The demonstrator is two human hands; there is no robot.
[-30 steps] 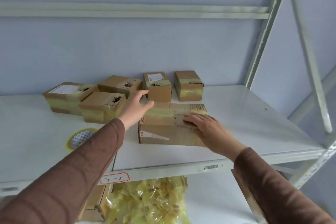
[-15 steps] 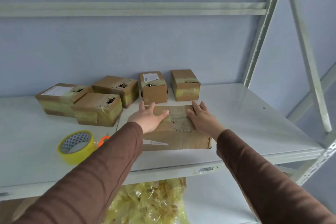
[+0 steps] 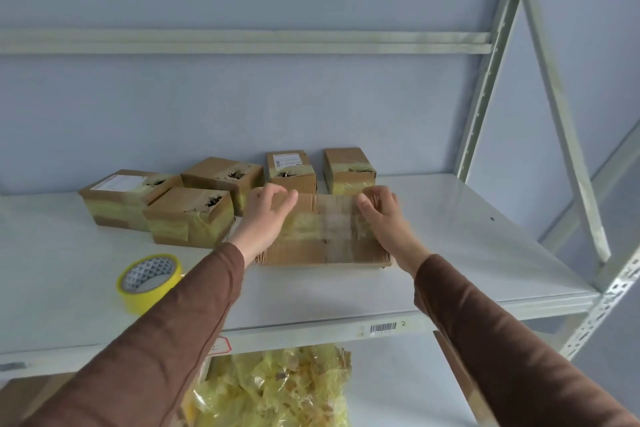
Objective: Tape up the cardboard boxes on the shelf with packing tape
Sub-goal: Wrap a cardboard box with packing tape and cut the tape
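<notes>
white shelf (image 3: 450, 253) | boxes: 6 | tape roll (image 3: 149, 282): 1 | both hands grip front box (image 3: 325, 236)

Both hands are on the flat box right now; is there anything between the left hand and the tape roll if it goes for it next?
Nothing visible. The tape roll lies on the shelf nearer than the left hand, with only bare shelf between them. The stacked taped boxes sit farther back, off that line. The right hand rests on the flat box.

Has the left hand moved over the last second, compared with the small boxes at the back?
Yes. The left hand has shifted right and nearer, from beside the stacked boxes onto the front box.
</notes>
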